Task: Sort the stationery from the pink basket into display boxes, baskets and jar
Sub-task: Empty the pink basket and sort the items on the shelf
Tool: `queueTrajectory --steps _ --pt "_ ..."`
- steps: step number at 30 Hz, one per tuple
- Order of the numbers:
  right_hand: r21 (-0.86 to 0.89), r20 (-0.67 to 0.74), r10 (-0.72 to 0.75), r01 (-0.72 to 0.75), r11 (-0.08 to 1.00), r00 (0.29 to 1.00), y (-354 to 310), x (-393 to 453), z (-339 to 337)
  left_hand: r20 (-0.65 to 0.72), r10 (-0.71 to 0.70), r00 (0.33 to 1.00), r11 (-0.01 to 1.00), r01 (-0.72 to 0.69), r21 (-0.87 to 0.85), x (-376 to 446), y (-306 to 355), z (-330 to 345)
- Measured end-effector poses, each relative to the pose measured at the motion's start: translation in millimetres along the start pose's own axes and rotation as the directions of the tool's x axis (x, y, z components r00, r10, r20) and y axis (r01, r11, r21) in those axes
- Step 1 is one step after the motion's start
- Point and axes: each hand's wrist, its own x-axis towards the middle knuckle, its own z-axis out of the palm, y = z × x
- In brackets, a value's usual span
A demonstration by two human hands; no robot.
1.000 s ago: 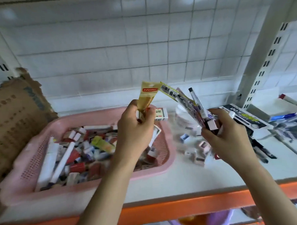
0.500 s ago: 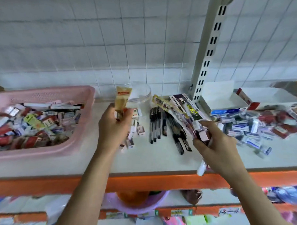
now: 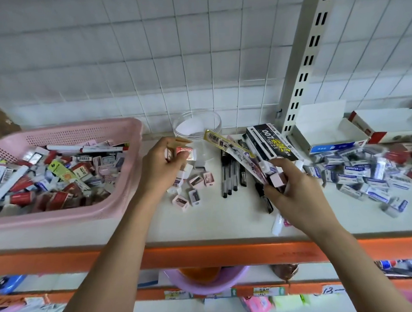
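The pink basket (image 3: 128,140) stands at the left of the shelf, full of mixed stationery. My left hand (image 3: 163,167) hovers just right of it, above small pink sharpeners (image 3: 196,182), and grips a small red-and-white eraser box (image 3: 186,154) with a yellow packet. My right hand (image 3: 293,189) holds a bunch of packaged pens (image 3: 230,147) and a pink sharpener above loose black pens (image 3: 228,178). A clear jar (image 3: 197,123) stands at the back between my hands.
A black pen box (image 3: 270,141) and open white display boxes (image 3: 326,134) sit right of the jar. Blue-and-white eraser packs (image 3: 366,177) are heaped at the right. A slotted upright (image 3: 300,64) rises behind. An orange shelf edge (image 3: 204,255) runs along the front.
The view has swung right, away from the basket. My left hand has lowered toward the sharpeners in front of the jar. My right hand has come down over the black pens.
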Motion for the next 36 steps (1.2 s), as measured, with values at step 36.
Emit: queueTrajectory --steps 36 --pt "0.06 -0.29 0.023 -0.006 0.998 0.957 80 -2 -98 0.161 0.21 0.964 0.97 -0.186 -0.155 -56 107 142"
